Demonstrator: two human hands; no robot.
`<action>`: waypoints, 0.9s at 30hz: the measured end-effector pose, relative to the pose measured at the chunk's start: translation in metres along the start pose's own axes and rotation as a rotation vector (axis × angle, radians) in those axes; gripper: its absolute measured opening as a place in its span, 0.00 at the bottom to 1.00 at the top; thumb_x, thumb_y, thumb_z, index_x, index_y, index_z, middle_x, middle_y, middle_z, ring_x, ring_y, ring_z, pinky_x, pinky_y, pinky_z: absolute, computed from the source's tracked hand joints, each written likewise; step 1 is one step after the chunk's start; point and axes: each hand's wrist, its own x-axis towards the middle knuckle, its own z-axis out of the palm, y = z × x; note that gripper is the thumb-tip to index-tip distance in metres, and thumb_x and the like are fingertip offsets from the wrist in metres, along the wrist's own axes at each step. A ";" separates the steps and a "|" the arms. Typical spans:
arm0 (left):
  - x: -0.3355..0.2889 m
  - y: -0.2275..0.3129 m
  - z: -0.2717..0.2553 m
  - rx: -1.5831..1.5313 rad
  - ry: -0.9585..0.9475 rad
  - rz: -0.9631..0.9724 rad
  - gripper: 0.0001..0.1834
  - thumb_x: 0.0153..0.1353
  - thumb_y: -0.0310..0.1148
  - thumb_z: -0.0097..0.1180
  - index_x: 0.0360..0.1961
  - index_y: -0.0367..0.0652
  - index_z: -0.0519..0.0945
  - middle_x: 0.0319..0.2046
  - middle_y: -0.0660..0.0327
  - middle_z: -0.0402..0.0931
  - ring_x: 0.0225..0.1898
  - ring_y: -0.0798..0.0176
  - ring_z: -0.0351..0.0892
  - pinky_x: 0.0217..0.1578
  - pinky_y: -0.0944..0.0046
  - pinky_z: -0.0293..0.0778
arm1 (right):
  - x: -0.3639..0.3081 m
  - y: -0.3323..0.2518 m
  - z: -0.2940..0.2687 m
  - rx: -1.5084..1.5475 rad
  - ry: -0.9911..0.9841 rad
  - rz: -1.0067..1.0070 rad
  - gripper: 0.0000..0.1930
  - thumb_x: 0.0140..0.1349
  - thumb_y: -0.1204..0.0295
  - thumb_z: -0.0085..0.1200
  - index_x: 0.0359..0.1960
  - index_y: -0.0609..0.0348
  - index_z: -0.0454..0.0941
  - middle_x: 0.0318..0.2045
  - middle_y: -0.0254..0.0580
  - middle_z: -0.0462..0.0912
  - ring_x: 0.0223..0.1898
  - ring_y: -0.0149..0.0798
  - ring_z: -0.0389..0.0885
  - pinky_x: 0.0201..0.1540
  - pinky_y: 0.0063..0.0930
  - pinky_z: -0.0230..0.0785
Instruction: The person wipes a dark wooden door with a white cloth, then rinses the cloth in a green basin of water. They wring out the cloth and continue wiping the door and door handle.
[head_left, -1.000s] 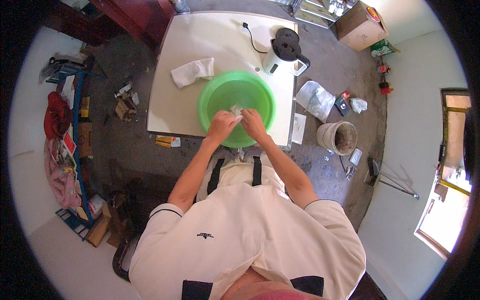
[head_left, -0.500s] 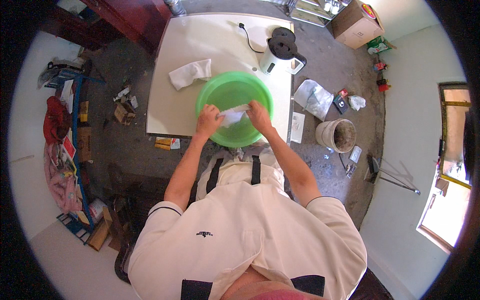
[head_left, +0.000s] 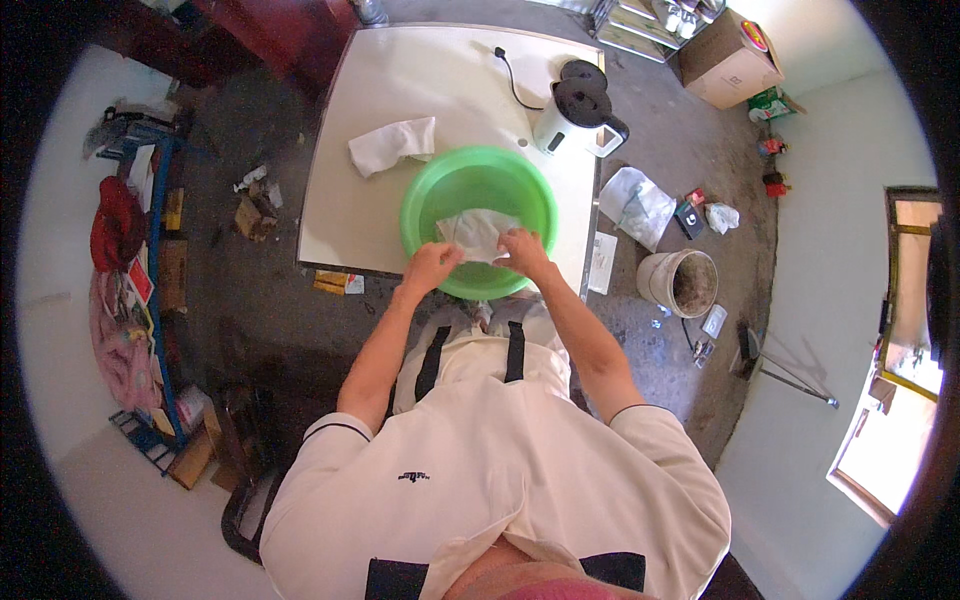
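A green plastic basin [head_left: 409, 215] sits at the near edge of a white-topped table [head_left: 345, 215]. Over its inside, a thin white cloth [head_left: 478, 230] is spread between my hands. My left hand [head_left: 432, 266] pinches the cloth's near left corner above the basin's near rim. On the other side, my right hand [head_left: 522, 252] grips the cloth's right edge with bent fingers. Another white cloth [head_left: 392, 146], folded, lies on the table just behind and left of the basin. Whether the basin holds water is hard to make out.
A white electric kettle [head_left: 563, 132] with a black lid and cord stands at the table's right side. On the floor to the right are a dirty bucket [head_left: 677, 283], a white sack [head_left: 637, 207] and a cardboard box [head_left: 731, 62]. A blue shelf [head_left: 160, 230] lines the left wall.
The cloth was a narrow strip stretched between my hands; now it hangs spread open. Both hands have come down nearer the basin's near rim. The whole view has shifted slightly.
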 end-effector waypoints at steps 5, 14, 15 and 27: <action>-0.015 -0.013 0.019 -0.205 0.306 -0.065 0.19 0.71 0.42 0.51 0.44 0.35 0.83 0.36 0.45 0.83 0.40 0.43 0.83 0.41 0.51 0.76 | 0.010 0.007 0.044 0.230 0.099 0.011 0.20 0.57 0.63 0.66 0.52 0.48 0.80 0.61 0.48 0.75 0.63 0.52 0.71 0.63 0.52 0.64; -0.038 0.010 0.015 -0.225 0.247 -0.137 0.19 0.74 0.42 0.49 0.46 0.36 0.83 0.41 0.48 0.85 0.40 0.49 0.86 0.41 0.56 0.78 | 0.042 0.028 0.056 -0.041 0.075 -0.080 0.35 0.58 0.61 0.63 0.70 0.33 0.66 0.72 0.43 0.62 0.71 0.58 0.59 0.73 0.52 0.54; -0.040 0.013 0.013 -0.227 0.224 -0.157 0.19 0.74 0.43 0.49 0.46 0.37 0.83 0.41 0.48 0.85 0.40 0.49 0.86 0.42 0.56 0.78 | 0.045 0.032 0.057 -0.035 0.032 0.022 0.35 0.58 0.62 0.63 0.70 0.33 0.66 0.72 0.42 0.62 0.71 0.57 0.60 0.74 0.53 0.52; -0.035 0.000 0.027 -0.370 0.167 -0.234 0.23 0.74 0.46 0.48 0.56 0.38 0.78 0.50 0.50 0.83 0.50 0.48 0.83 0.50 0.51 0.79 | 0.068 0.026 0.094 0.498 -0.055 0.106 0.22 0.58 0.82 0.48 0.52 0.49 0.82 0.49 0.53 0.84 0.50 0.55 0.83 0.53 0.45 0.75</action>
